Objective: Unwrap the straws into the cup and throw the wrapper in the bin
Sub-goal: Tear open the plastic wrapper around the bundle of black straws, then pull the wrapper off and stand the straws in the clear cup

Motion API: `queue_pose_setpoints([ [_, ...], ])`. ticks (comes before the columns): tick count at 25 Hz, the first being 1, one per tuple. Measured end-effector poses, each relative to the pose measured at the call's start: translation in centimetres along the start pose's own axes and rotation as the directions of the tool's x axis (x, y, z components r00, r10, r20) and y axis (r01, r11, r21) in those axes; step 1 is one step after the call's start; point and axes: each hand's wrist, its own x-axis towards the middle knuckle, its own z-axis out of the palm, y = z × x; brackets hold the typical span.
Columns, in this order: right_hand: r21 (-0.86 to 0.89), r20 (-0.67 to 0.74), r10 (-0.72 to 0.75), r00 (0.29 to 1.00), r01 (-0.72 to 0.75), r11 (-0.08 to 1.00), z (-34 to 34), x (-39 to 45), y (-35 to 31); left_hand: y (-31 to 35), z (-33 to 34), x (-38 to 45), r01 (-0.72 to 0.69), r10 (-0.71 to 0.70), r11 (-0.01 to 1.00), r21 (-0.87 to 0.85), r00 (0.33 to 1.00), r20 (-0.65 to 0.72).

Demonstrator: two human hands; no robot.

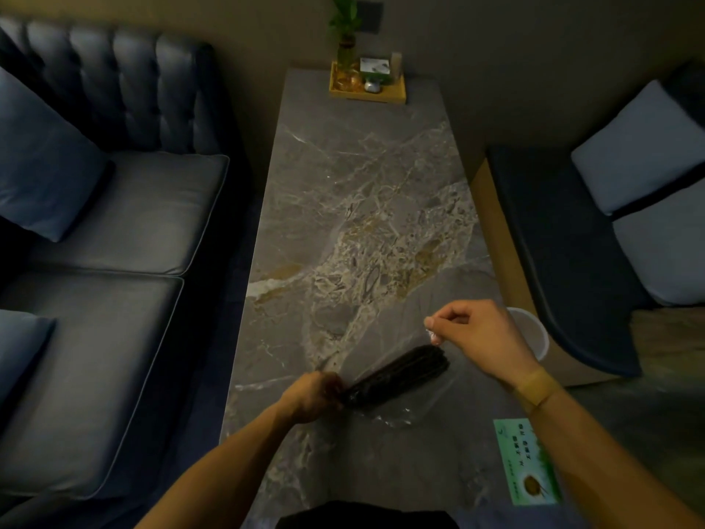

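Head view: left hand (314,395) gripping ribbed black straws (400,372), right hand (477,334) pinching seemingly clear crinkled wrapper (433,336).

Blue sofa (114,208) left of marble table (366,192); far-end tray (368,89), plant (345,28); near green card (528,461).

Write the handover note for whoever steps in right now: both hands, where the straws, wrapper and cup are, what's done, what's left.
Left hand: gripping the near end of the bundle of dark straws, held low over the grey marble table.
Right hand: pinching the clear plastic wrapper at the bundle's far end, pulling it up.
White cup: at the table's right edge, partly hidden behind the right hand.
Bin: not in view.
Done: wrapper being opened.
Left: free the straws, put them in the cup, bin the wrapper.
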Motion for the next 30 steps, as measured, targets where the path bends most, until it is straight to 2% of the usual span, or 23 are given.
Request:
queue_pose_setpoints([
  [4,0.019,-0.028,-0.019,0.999,0.019,1.000,-1.0,0.6,1.7,-0.9,-0.3,-0.2,-0.015,0.010,0.999,-0.050,0.994,-0.105],
  [8,0.078,-0.084,0.016,0.996,-0.010,0.997,-3.2,1.0,4.3,-0.9,-1.0,-1.4,-0.041,0.002,0.993,-0.111,0.944,-0.330],
  [14,0.224,-0.104,0.043,0.994,-0.019,0.974,-7.0,1.1,7.9,3.5,-1.9,-3.4,-0.147,0.038,0.980,-0.132,0.794,-0.607],
  [18,0.367,-0.070,0.068,0.995,-0.037,0.929,-10.0,1.0,9.6,7.4,-3.0,-5.1,-0.154,0.070,0.987,-0.053,0.695,-0.716],
  [22,0.446,-0.045,0.079,0.996,-0.051,0.893,-13.0,0.9,11.2,11.8,-3.8,-6.2,-0.217,0.120,0.976,-0.005,0.561,-0.819],
  [26,0.476,-0.034,0.093,0.995,-0.066,0.877,-14.9,0.7,13.3,15.0,-4.0,-7.0,-0.337,0.100,0.936,-0.105,0.538,-0.837],
  [30,0.536,-0.041,0.130,0.991,-0.089,0.840,-15.1,0.6,15.1,16.9,-4.2,-7.8,-0.431,0.069,0.876,-0.218,0.559,-0.827],
])
